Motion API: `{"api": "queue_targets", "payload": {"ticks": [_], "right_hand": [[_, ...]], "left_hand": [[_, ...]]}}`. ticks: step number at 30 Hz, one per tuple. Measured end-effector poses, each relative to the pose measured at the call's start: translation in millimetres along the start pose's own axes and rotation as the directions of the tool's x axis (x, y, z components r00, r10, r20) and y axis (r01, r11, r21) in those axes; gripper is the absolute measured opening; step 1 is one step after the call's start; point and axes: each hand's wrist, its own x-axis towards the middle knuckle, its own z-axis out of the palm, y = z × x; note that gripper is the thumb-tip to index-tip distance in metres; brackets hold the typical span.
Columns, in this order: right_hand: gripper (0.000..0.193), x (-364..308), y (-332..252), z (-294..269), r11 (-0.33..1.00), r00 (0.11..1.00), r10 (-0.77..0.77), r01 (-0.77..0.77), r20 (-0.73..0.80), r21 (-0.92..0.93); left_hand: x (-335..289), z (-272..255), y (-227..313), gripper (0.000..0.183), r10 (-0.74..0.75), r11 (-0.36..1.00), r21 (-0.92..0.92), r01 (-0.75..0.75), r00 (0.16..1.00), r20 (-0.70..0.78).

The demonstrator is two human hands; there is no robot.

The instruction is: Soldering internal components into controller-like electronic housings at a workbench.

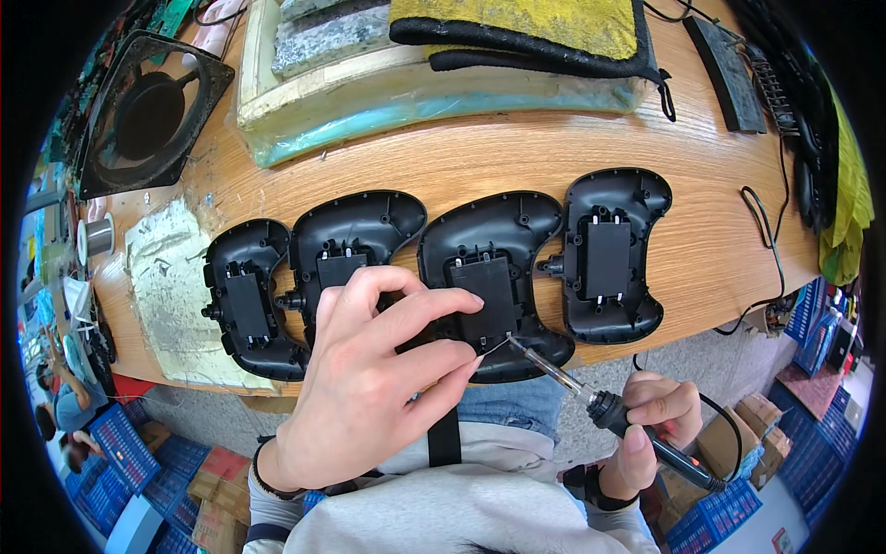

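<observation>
Several curved black plastic housings lie in a row along the near table edge, each with a black rectangular box in it. My right hand grips a soldering iron by its handle. The iron's tip is at a small metal tab on the lower end of the box in one housing. My left hand pinches a thin solder wire, its end close to the iron's tip. One left finger rests on that box. The left hand partly hides the housing beside it.
A solder spool and a stained pale sheet are at the left, below a black square fan frame. Behind the housings stands a plastic-wrapped tray with a yellow cloth. A coiled iron holder and cable lie right.
</observation>
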Motion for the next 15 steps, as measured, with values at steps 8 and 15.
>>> {"api": "queue_targets", "payload": {"ticks": [8, 15], "right_hand": [[0.021, 4.1, 0.0, 1.1, 0.999, 0.999, -0.038, 0.038, 0.014, 0.026], [0.026, 5.5, 6.5, -19.9, 0.99, 0.948, -0.018, 0.061, -0.318, 0.127]], "left_hand": [[0.8, -0.1, 0.2, 0.008, 0.003, 1.0, 0.008, -0.003, 1.0, -0.007], [2.1, -11.3, -4.6, 0.013, -0.017, 0.999, -0.033, 0.012, 0.987, -0.159]]}}
